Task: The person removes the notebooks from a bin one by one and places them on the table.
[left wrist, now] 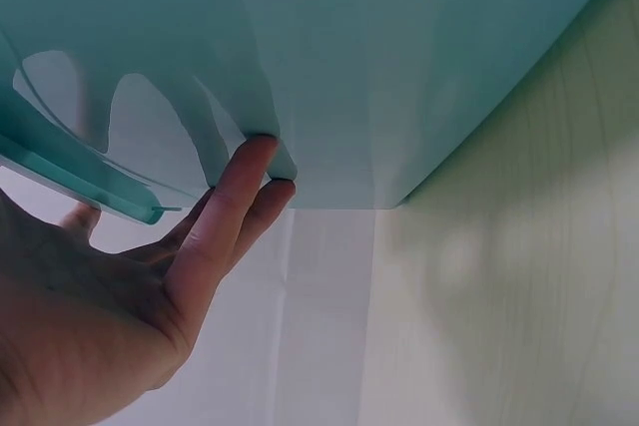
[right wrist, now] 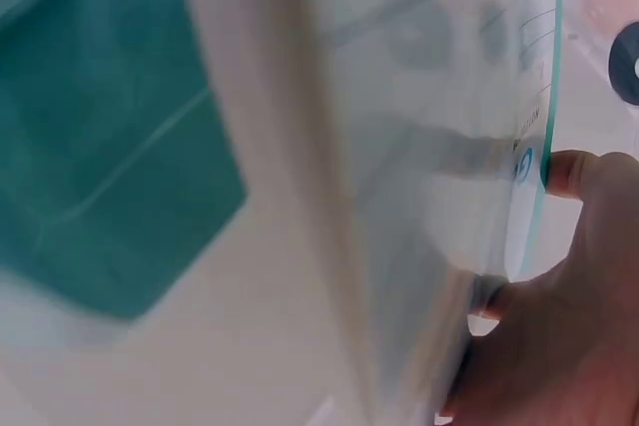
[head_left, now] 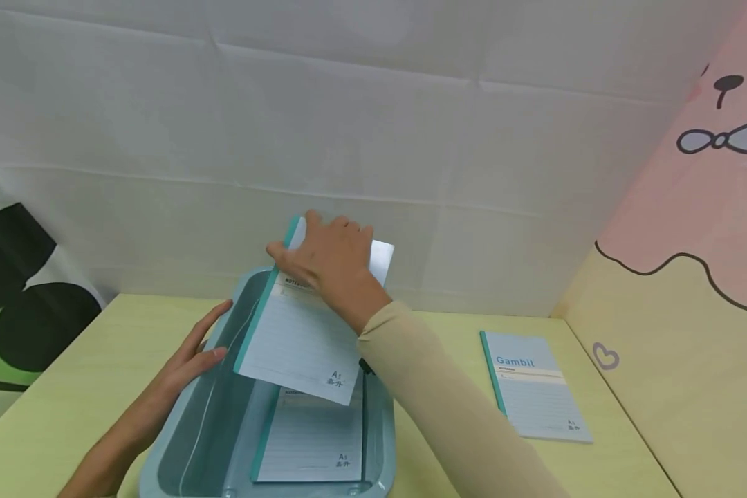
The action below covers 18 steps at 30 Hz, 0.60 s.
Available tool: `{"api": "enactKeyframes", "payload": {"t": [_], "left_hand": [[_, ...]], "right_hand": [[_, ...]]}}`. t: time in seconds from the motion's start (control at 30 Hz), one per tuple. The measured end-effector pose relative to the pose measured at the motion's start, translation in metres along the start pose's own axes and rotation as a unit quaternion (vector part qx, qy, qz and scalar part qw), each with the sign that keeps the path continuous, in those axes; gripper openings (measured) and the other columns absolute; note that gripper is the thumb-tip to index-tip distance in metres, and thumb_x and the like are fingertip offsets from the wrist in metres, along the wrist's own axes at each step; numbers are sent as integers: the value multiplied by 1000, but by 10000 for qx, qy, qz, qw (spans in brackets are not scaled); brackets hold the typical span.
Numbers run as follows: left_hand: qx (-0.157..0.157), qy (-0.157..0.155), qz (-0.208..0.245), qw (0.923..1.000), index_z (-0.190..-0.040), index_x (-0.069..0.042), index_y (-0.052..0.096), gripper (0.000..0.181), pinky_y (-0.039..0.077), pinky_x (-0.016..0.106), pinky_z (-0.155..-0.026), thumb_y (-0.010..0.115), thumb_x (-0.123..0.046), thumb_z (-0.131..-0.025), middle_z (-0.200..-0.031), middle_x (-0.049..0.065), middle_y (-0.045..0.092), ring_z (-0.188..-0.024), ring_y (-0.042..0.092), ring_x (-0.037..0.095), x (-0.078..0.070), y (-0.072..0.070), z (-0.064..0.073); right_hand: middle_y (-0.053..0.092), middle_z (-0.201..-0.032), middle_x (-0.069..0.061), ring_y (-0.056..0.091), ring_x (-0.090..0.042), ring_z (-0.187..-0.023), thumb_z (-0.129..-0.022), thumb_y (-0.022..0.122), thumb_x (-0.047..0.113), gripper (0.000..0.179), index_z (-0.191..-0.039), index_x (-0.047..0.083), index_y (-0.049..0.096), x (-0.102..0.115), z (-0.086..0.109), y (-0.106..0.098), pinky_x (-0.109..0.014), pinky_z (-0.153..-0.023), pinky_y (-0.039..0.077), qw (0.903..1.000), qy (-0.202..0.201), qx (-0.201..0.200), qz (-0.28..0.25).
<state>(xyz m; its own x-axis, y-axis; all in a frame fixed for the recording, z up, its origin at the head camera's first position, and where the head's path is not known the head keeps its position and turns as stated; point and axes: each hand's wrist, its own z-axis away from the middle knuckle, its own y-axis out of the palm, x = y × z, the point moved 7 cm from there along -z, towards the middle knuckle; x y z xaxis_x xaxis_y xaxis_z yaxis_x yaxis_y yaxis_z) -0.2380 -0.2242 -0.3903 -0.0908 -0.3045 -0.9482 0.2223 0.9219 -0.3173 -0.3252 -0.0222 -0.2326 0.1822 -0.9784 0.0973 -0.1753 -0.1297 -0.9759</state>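
Observation:
My right hand (head_left: 331,259) grips the upper part of a notebook (head_left: 295,339) with a white cover and teal spine, thumb at the spine edge. The notebook is tilted above a light blue plastic bin (head_left: 239,394). Under it, a similar notebook (head_left: 311,446) lies in the bin, its upper part covered by the raised one. My left hand (head_left: 187,366) is at the bin's left side, thumb and a finger at the rim. In the left wrist view, extended fingers (left wrist: 215,226) press against the bin's outer wall (left wrist: 329,77).
Another notebook (head_left: 538,398), labelled Gambit, lies to the right on the pale wood table (head_left: 436,387). A white sheet (head_left: 373,124) hangs behind the table. On the right stands a pink and cream panel (head_left: 691,346) with a cartoon print.

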Motion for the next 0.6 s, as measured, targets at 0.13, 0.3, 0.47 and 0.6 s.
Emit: {"api": "enactKeyframes", "payload": {"t": [0.13, 0.3, 0.47, 0.6], "left_hand": [[7, -16, -29, 10000, -166, -46, 6, 66, 18, 88, -97, 38, -39, -108, -177, 1, -11, -155, -10, 58, 0, 0, 1], [5, -46, -80, 10000, -165, -48, 6, 65, 24, 84, -96, 37, -40, -109, -177, -1, -11, -156, -8, 57, 1, -1, 3], [9, -32, -81, 10000, -165, -49, 6, 64, 26, 84, -95, 37, -39, -109, -177, -1, -10, -155, -6, 57, 0, 0, 4], [26, -43, -109, 9999, -165, -48, 6, 64, 29, 83, -95, 36, -40, -109, -177, -1, -9, -156, -4, 56, -1, 2, 3]], "right_hand": [[69, -112, -8, 62, -25, -102, -94, 38, 74, 76, -155, 29, 43, -17, -3, -8, -47, -99, 45, 9994, 65, 272, -208], [71, -124, -8, 65, -26, -112, -95, 37, 73, 79, -159, 27, 38, -42, -6, -10, -55, -108, 42, 9965, 218, 673, -445], [65, -144, -8, 61, -30, -131, -97, 35, 72, 84, -166, 26, 28, -71, -6, -1, -62, -117, 34, 9937, 262, 985, -475], [66, -140, -13, 59, -34, -131, -95, 38, 69, 84, -165, 21, 31, -97, -1, 7, -64, -116, 31, 9939, 171, 934, -559]]}}
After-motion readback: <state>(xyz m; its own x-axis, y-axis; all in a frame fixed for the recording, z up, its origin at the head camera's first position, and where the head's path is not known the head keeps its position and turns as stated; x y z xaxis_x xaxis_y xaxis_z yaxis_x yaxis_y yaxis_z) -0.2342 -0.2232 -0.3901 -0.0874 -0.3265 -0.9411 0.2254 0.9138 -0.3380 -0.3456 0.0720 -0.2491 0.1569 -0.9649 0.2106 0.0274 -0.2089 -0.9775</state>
